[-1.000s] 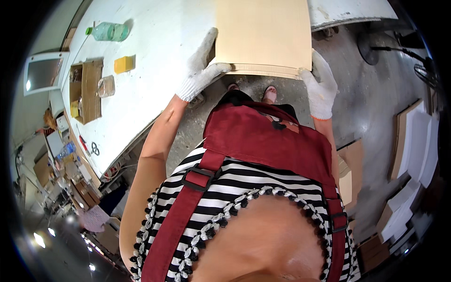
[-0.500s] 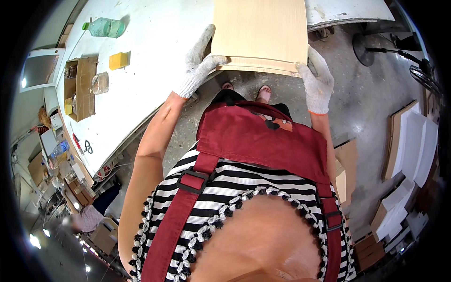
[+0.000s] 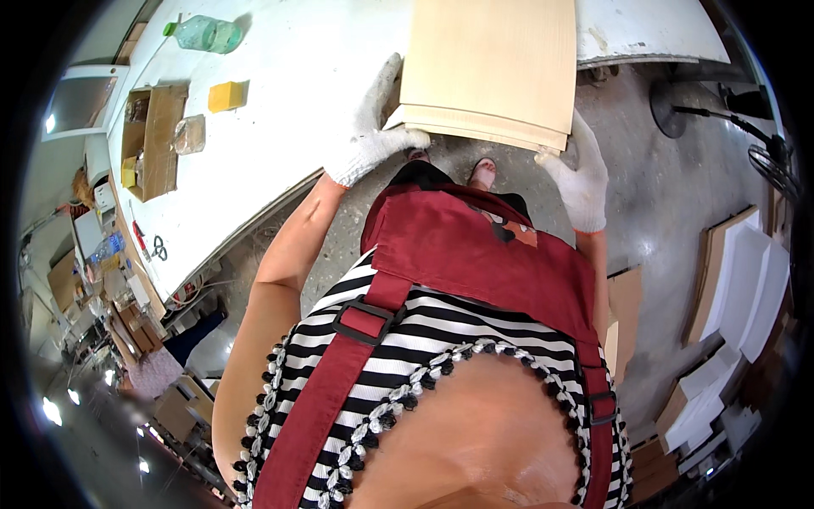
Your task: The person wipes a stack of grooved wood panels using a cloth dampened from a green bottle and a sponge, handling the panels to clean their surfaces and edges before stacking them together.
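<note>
A stack of pale wood-coloured panels [image 3: 492, 64] lies at the top centre, its near edge jutting past the white table. The near edges are stepped, not flush. My left hand [image 3: 369, 131], in a white knit glove, is open at the near left corner. Its fingers stretch along the left side and its thumb points along the near edge. My right hand [image 3: 581, 182], gloved alike, is at the near right corner. Its fingers are straight beside the right edge, with the thumb apart from them at the near edge. Some right fingertips are hidden by the panels.
On the white table [image 3: 297, 93] at left are a green plastic bottle [image 3: 208, 34], a yellow block [image 3: 225, 97], a clear-wrapped lump [image 3: 189, 134] and a cardboard box [image 3: 165, 144]. A black fan [image 3: 670, 109] stands at right, above stacked white boards [image 3: 750, 271]. Another person [image 3: 157, 373] is far left.
The panels and table have shifted right and slightly down in view. More stepped layers show at the stack's near edge. Both hands stay at the near corners, their thumbs slightly lower against the edge.
</note>
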Available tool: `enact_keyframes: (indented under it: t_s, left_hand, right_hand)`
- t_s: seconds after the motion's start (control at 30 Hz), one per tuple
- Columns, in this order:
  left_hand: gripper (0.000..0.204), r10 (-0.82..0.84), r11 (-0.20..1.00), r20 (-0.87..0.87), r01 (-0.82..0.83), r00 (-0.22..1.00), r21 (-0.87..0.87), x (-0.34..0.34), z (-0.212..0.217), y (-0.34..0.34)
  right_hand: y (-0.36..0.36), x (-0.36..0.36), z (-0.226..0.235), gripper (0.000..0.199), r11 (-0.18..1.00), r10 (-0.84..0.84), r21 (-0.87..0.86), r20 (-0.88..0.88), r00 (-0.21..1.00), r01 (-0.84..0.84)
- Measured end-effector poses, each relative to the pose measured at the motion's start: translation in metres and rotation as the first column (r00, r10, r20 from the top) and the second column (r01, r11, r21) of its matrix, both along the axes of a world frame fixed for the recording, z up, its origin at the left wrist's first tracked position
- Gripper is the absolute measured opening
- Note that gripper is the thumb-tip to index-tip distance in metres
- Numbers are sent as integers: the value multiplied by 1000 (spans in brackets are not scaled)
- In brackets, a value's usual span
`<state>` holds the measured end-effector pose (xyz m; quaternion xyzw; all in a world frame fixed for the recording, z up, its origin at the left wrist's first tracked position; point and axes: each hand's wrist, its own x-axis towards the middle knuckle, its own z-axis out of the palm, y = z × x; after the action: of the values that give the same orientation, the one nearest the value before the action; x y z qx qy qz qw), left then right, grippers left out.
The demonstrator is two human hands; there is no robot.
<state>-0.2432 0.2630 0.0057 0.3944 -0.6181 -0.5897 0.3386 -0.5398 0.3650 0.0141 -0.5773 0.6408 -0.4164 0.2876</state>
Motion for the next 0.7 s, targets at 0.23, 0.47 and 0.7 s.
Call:
enact_keyframes:
  t_s: [0.23,0.47,0.7]
  left_hand:
    - [106,109,989,29,-111,994,93,-4,6,1]
    - [99,133,978,30,-136,991,158,-14,12,-5]
    - [97,112,982,79,-122,991,141,-13,13,-6]
  right_hand:
    - [-8,-1,6,61,994,-19,113,38,999,15]
    - [-15,-7,2,59,988,-56,148,128,990,37]
    - [-13,-12,0,56,988,-39,157,271,962,-5]
